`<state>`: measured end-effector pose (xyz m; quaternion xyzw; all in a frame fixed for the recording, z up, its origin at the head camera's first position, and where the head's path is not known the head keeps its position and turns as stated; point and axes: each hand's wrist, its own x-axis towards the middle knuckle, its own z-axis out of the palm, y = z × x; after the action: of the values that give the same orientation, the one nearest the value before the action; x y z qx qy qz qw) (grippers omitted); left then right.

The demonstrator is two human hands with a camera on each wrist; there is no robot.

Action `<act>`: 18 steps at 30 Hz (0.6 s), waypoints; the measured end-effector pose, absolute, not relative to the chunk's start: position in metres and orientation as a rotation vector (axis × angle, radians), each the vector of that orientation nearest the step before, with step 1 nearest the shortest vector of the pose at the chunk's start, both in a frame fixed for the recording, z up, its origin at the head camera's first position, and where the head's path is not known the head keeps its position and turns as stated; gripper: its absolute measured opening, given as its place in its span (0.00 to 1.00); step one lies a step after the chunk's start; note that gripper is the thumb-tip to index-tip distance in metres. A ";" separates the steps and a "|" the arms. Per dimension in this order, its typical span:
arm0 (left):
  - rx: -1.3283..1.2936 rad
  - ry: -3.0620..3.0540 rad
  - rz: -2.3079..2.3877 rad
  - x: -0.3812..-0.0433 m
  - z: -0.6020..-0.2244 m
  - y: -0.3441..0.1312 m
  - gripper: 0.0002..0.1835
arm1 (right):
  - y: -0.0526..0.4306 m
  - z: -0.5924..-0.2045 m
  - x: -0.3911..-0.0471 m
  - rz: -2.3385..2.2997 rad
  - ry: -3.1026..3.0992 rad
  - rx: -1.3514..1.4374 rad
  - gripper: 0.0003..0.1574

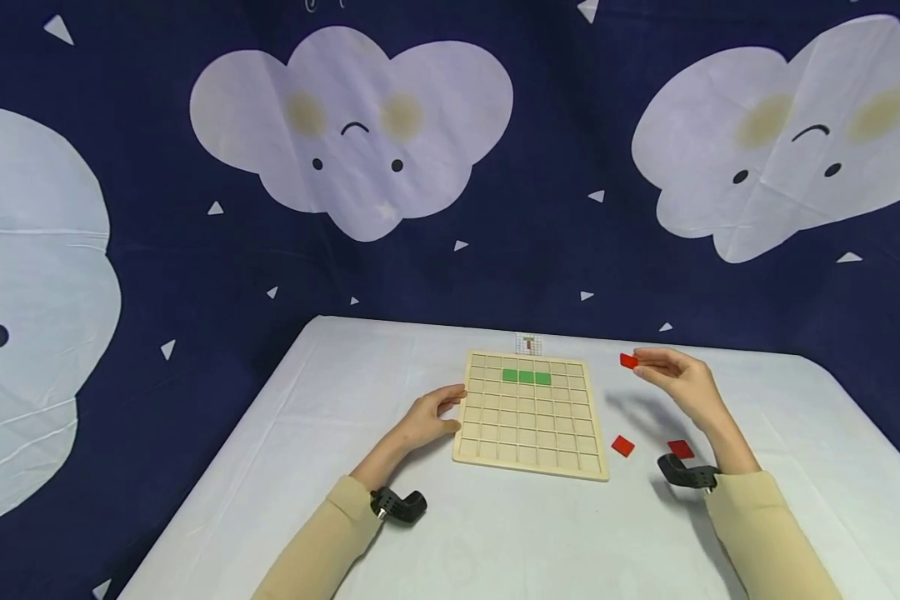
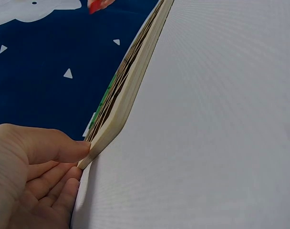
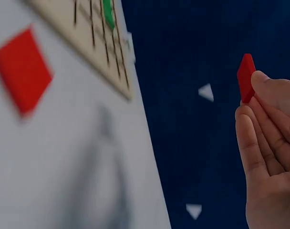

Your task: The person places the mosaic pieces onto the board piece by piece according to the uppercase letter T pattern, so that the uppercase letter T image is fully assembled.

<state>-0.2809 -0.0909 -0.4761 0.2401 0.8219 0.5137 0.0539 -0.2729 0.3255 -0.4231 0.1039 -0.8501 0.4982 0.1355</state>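
A wooden grid board [image 1: 532,425] lies on the white table, with three green square tiles [image 1: 527,377] side by side in one of its far rows. My left hand [image 1: 426,418] rests against the board's left edge, thumb and fingers touching the rim. In the left wrist view the thumb [image 2: 64,147] meets the wooden side. Held up to the right of the board, my right hand [image 1: 682,382] pinches a red square tile [image 3: 246,78] between thumb and fingers, above the table.
Two more red tiles, a nearer-left one [image 1: 623,446] and one [image 1: 681,449] by the right wrist, lie on the table right of the board. A small printed grid card [image 1: 528,343] sits behind the board. A dark blue cloud-patterned cloth [image 1: 420,275] hangs behind the table.
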 end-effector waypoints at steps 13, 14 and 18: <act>0.755 2.451 1.614 -0.259 -0.445 -0.089 0.32 | 0.234 -0.400 -0.285 1.697 -2.407 0.456 0.23; 0.751 2.462 1.607 -0.261 -0.448 -0.089 0.32 | 0.231 -0.403 -0.289 1.709 -2.406 0.459 0.23; 0.734 2.509 1.573 -0.272 -0.465 -0.088 0.33 | 0.220 -0.417 -0.300 1.748 -2.403 0.468 0.23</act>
<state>-0.2716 -0.0884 -0.4655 0.2403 0.8215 0.5151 0.0451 -0.2999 0.2198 -0.4169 0.1553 -0.7970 0.5798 0.0667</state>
